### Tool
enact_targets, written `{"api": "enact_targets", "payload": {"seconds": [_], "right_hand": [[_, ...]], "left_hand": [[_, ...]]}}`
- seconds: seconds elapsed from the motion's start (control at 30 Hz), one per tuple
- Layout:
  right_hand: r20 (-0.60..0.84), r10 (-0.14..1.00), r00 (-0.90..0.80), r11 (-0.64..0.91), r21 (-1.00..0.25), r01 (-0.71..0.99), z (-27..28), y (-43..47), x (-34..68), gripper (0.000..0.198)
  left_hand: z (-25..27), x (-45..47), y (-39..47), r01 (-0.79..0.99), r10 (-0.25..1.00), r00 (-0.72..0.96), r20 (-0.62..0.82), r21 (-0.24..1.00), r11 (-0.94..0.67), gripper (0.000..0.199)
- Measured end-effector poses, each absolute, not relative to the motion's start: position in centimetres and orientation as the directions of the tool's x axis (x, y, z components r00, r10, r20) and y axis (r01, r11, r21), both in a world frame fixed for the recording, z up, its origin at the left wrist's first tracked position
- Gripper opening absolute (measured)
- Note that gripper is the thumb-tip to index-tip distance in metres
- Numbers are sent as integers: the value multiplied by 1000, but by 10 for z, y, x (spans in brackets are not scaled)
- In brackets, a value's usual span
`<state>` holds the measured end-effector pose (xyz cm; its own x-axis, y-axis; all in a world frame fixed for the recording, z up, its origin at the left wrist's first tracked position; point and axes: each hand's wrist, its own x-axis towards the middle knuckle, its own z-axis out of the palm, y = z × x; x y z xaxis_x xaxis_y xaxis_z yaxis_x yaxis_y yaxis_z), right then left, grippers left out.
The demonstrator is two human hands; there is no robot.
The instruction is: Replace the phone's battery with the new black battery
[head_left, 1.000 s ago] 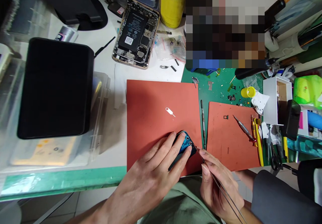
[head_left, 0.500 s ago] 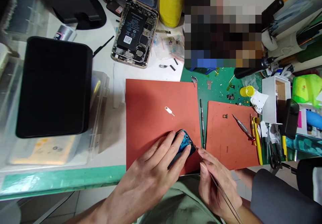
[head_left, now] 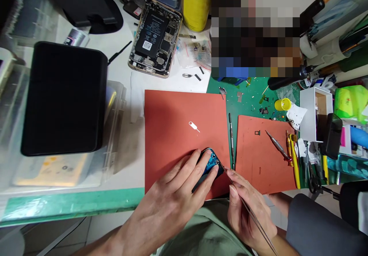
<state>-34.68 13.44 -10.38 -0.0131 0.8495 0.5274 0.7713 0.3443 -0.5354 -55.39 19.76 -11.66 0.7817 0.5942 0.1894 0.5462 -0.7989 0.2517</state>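
A blue smartphone [head_left: 212, 160] lies on the larger red mat [head_left: 166, 114], partly covered by my left hand [head_left: 181, 185]. The fingers of that hand grip the phone across its face and hold it down. My right hand [head_left: 250, 206] pinches a pair of thin metal tweezers [head_left: 253, 214], whose tips meet the phone's edge near its corner. What lies between the tips is too small to make out. Above the phone on the mat rests a white SIM eject pin [head_left: 194, 126]. A slim metal pry tool [head_left: 231, 141] lies just right of the mat.
An opened phone [head_left: 155, 37] with its battery showing lies at the back. On the smaller red mat [head_left: 247, 164] are a SIM tray [head_left: 257, 132] and a screwdriver [head_left: 277, 145]. A black tablet-like screen [head_left: 64, 98] stands left; a white box [head_left: 306, 110] stands right.
Both hands, the phone and the tweezers keep the same positions. Only the camera's view has shifted very slightly.
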Motion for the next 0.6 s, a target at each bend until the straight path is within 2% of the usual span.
{"api": "enact_targets", "payload": {"seconds": [0.13,0.23,0.37,0.47,0.6], "right_hand": [[456,889,41,264,-585,767,-102,124,-347,52],[470,877,100,231,-594,771,-101,123,-350,47],[484,874,45,279,-574,770,-100,125,-348,45],[448,893,44,248,-571,783,-99,123,-345,45],[469,882,35,249,-528,812,-96,123,-349,37]], "left_hand": [[-119,-553,198,542,595,781,191,267,-797,64],[-120,-552,198,545,603,771,204,278,-791,62],[-121,-551,198,549,611,762,214,288,-785,59],[-120,-552,197,549,613,761,213,292,-783,58],[-120,-552,197,552,619,748,240,294,-781,53]]}}
